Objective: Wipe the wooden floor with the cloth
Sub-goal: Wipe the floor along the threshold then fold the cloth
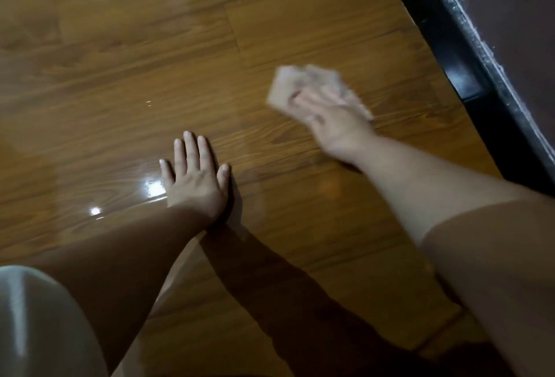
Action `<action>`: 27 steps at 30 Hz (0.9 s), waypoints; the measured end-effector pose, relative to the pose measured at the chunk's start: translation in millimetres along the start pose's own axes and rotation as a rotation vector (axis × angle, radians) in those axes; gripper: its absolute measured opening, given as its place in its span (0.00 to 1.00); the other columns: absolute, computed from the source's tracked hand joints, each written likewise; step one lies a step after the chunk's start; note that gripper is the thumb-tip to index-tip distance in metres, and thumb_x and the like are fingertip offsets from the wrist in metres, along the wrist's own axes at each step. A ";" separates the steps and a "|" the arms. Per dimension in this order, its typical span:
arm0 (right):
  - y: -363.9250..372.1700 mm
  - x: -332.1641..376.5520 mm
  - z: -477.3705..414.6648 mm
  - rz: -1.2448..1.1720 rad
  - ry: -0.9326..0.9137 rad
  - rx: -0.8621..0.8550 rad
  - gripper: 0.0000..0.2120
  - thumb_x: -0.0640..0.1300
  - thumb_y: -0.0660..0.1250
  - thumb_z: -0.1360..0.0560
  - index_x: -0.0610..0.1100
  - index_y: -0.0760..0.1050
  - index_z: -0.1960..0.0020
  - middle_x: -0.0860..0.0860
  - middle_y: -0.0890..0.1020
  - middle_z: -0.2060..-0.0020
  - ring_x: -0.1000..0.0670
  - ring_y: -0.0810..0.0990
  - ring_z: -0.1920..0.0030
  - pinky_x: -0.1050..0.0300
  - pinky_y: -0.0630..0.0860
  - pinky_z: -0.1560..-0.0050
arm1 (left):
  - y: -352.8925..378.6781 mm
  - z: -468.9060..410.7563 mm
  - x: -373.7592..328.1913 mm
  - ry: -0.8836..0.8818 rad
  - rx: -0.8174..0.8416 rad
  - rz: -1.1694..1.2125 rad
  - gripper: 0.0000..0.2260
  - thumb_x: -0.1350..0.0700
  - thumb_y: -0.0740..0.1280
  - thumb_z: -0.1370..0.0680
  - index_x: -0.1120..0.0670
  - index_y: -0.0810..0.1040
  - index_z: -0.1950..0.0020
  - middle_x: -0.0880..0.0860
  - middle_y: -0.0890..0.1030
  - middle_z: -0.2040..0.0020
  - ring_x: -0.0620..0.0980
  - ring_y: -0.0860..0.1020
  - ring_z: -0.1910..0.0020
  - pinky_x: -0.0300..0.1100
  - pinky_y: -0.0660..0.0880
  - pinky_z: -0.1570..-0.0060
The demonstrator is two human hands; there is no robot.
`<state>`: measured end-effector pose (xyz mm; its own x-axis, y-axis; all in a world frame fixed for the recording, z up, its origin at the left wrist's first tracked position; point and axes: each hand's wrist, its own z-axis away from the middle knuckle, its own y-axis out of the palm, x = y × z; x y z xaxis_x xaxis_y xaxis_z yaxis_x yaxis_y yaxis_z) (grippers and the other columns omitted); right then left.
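The glossy brown wooden floor (126, 82) fills most of the view. My right hand (333, 123) presses a pale, crumpled cloth (288, 82) flat on the planks at centre right; both are blurred by motion. The cloth sticks out beyond my fingers to the left and right. My left hand (195, 178) lies palm down on the floor at centre, fingers spread, holding nothing and bearing my weight.
A black skirting board or threshold strip (468, 55) with a dusty edge runs diagonally along the right side, close to the cloth. Bright light reflections (153, 187) shine on the floor beside my left hand. A light-coloured garment (36, 322) shows at bottom left.
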<state>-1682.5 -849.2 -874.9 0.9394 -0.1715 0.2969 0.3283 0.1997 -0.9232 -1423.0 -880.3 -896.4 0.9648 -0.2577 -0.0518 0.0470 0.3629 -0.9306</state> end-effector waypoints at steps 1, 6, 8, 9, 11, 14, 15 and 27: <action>-5.6 -25.8 -1.0 0.024 0.117 -0.047 0.22 0.44 0.48 0.17 0.53 0.57 0.23 0.50 0.57 0.23 0.46 0.54 0.24 0.50 0.49 0.27 | -0.9 -2.7 3.9 0.000 0.010 0.001 0.30 0.42 0.43 0.19 0.55 0.38 0.22 0.53 0.35 0.22 0.52 0.35 0.24 0.55 0.36 0.27; -25.1 -90.7 7.6 -0.052 0.846 -0.040 0.27 0.43 0.51 0.19 0.54 0.49 0.22 0.52 0.49 0.22 0.45 0.46 0.23 0.47 0.45 0.24 | 0.1 -2.7 -2.6 0.001 0.023 0.010 0.30 0.42 0.44 0.19 0.55 0.38 0.22 0.53 0.35 0.22 0.52 0.35 0.24 0.56 0.36 0.27; -18.6 -53.0 -12.3 -0.092 0.831 -0.008 0.29 0.40 0.52 0.21 0.55 0.50 0.22 0.50 0.50 0.22 0.42 0.48 0.23 0.43 0.49 0.25 | -0.4 -2.3 3.0 0.001 0.043 0.007 0.30 0.42 0.44 0.19 0.54 0.38 0.22 0.53 0.34 0.22 0.52 0.34 0.24 0.56 0.36 0.27; -12.3 -30.3 -17.8 -0.077 0.733 -0.011 0.30 0.39 0.53 0.22 0.57 0.51 0.23 0.51 0.50 0.22 0.42 0.48 0.23 0.42 0.48 0.26 | 2.6 -0.2 2.7 0.005 0.056 0.000 0.31 0.41 0.44 0.19 0.54 0.37 0.22 0.53 0.34 0.22 0.52 0.34 0.24 0.56 0.36 0.27; -3.4 26.8 -40.0 -0.061 0.404 0.020 0.33 0.38 0.54 0.24 0.64 0.53 0.25 0.53 0.50 0.22 0.43 0.47 0.23 0.43 0.46 0.25 | 0.1 -3.1 6.4 -0.006 0.037 0.005 0.31 0.41 0.44 0.19 0.54 0.38 0.22 0.53 0.35 0.22 0.52 0.34 0.24 0.56 0.36 0.27; 5.7 99.5 -63.8 -0.016 0.020 0.109 0.31 0.39 0.52 0.22 0.65 0.54 0.25 0.56 0.48 0.22 0.48 0.44 0.23 0.42 0.42 0.26 | -3.6 -8.9 4.2 -0.024 0.007 0.022 0.31 0.41 0.44 0.19 0.54 0.39 0.22 0.53 0.35 0.22 0.52 0.35 0.24 0.56 0.36 0.28; 5.4 112.5 -69.6 0.010 -0.053 0.135 0.30 0.40 0.51 0.21 0.65 0.53 0.25 0.58 0.47 0.22 0.51 0.42 0.23 0.42 0.40 0.26 | -7.4 -12.1 0.8 -0.020 0.006 0.033 0.31 0.41 0.44 0.19 0.54 0.38 0.22 0.53 0.35 0.22 0.52 0.35 0.24 0.56 0.36 0.28; -47.0 -65.6 -6.9 -0.132 0.646 0.064 0.26 0.37 0.49 0.18 0.46 0.47 0.22 0.45 0.55 0.23 0.42 0.56 0.26 0.60 0.55 0.31 | -15.9 -4.3 22.2 -0.011 0.144 0.123 0.31 0.42 0.48 0.18 0.53 0.38 0.22 0.52 0.33 0.23 0.50 0.33 0.24 0.54 0.35 0.27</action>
<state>-1760.2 -854.0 -852.8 0.6489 -0.7387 0.1824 0.4606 0.1905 -0.8669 -1403.5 -895.6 -884.3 0.9682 -0.1941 -0.1578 -0.0361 0.5158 -0.8560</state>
